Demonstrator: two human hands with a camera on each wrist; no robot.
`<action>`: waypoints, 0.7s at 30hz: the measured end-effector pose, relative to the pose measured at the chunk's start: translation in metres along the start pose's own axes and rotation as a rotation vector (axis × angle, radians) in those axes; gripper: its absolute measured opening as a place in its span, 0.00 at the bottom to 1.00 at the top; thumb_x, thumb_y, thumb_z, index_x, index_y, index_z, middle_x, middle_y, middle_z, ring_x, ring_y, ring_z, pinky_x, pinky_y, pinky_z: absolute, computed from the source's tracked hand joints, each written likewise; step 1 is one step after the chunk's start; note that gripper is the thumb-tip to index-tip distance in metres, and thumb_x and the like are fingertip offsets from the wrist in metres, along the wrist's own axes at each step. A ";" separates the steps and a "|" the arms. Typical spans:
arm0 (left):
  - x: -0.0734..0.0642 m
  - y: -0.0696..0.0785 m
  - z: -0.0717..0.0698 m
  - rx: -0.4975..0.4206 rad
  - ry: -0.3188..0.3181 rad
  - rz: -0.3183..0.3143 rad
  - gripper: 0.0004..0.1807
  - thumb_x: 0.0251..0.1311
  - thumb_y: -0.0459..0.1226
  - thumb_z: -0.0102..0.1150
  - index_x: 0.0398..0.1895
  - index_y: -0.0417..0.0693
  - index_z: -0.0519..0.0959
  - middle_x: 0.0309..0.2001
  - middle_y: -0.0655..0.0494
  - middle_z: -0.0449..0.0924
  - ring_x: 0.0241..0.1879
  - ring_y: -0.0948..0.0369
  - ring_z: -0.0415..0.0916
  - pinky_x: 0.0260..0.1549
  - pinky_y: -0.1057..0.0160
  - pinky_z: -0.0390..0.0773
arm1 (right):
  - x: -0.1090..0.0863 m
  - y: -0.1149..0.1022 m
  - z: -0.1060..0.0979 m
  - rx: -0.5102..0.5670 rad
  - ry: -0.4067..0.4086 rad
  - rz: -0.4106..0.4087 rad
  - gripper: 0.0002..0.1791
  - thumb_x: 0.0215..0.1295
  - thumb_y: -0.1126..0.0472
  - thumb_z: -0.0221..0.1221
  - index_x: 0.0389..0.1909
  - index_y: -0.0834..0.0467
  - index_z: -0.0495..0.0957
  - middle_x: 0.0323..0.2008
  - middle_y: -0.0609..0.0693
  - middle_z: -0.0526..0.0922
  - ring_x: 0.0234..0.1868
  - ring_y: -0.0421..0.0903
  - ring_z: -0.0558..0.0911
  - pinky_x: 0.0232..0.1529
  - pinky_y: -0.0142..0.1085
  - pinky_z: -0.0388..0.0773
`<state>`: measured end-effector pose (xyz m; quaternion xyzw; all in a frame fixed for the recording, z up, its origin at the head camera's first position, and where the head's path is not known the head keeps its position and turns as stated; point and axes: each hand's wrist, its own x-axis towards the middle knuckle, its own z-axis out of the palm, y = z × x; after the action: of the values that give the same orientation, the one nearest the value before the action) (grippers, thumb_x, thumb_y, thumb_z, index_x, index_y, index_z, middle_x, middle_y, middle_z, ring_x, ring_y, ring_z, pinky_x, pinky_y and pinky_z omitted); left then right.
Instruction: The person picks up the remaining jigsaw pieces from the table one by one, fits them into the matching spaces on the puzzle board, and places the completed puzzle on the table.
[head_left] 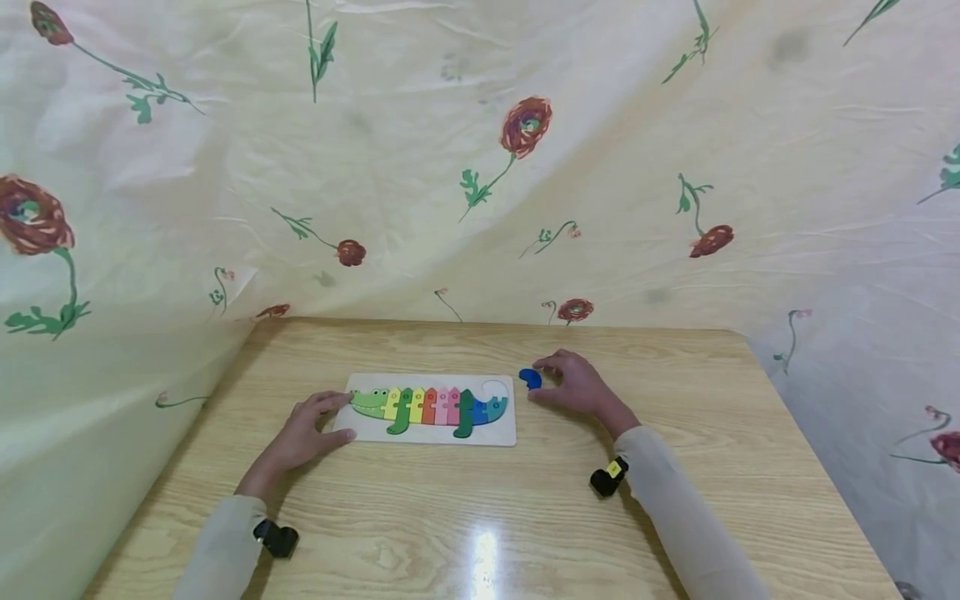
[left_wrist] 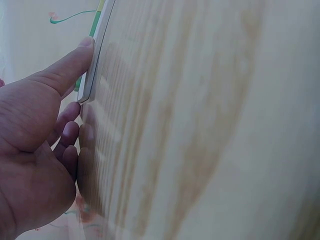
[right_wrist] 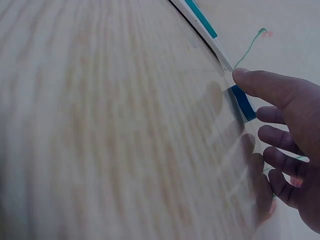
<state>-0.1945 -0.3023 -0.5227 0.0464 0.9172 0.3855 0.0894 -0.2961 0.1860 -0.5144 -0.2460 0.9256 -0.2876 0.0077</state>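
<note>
A white puzzle board (head_left: 435, 437) lies flat on the wooden table, carrying a crocodile of coloured pieces. A pale round recess (head_left: 495, 388) shows at its tail end. My left hand (head_left: 302, 432) holds the board's left end, thumb near the front corner and fingers by the snout. In the left wrist view the thumb (left_wrist: 82, 50) lies along the board's edge. Just off the board's right end is a curved blue puzzle piece (head_left: 530, 378), close to the tabletop. My right hand (head_left: 573, 383) pinches it between thumb and index finger; the other fingers (right_wrist: 280, 137) curl loosely.
The table (head_left: 420, 508) has light wood grain and a bright reflection near its front. A floral cloth (head_left: 405, 167) hangs behind the table and along both sides. Each sleeve bears a small black wrist camera (head_left: 609, 477).
</note>
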 end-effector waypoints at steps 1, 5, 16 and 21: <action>0.000 0.000 0.000 0.003 0.000 0.003 0.39 0.62 0.47 0.71 0.75 0.49 0.68 0.75 0.38 0.59 0.71 0.37 0.52 0.66 0.28 0.56 | 0.000 0.000 0.000 0.001 -0.002 0.002 0.30 0.56 0.47 0.75 0.55 0.61 0.84 0.42 0.52 0.82 0.41 0.48 0.78 0.44 0.44 0.78; 0.000 0.000 -0.001 0.006 0.001 0.002 0.39 0.62 0.46 0.71 0.75 0.49 0.69 0.75 0.38 0.60 0.71 0.37 0.53 0.66 0.28 0.57 | 0.002 0.001 0.000 -0.003 -0.017 0.027 0.29 0.56 0.46 0.75 0.54 0.59 0.85 0.43 0.52 0.83 0.41 0.47 0.77 0.45 0.43 0.77; 0.001 -0.001 0.000 0.008 0.002 0.001 0.39 0.61 0.47 0.72 0.75 0.50 0.69 0.75 0.39 0.60 0.71 0.37 0.53 0.66 0.29 0.59 | 0.004 -0.002 -0.001 -0.016 -0.018 0.047 0.25 0.56 0.46 0.75 0.48 0.59 0.87 0.39 0.51 0.83 0.38 0.48 0.75 0.41 0.41 0.74; 0.000 -0.001 0.000 0.002 0.005 -0.004 0.39 0.61 0.47 0.72 0.75 0.50 0.69 0.75 0.39 0.60 0.71 0.37 0.53 0.66 0.28 0.58 | 0.005 0.001 0.002 -0.028 -0.016 0.040 0.22 0.56 0.47 0.75 0.46 0.57 0.88 0.37 0.49 0.82 0.37 0.46 0.74 0.40 0.39 0.73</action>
<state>-0.1949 -0.3027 -0.5237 0.0437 0.9178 0.3846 0.0881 -0.3007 0.1834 -0.5159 -0.2295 0.9343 -0.2723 0.0171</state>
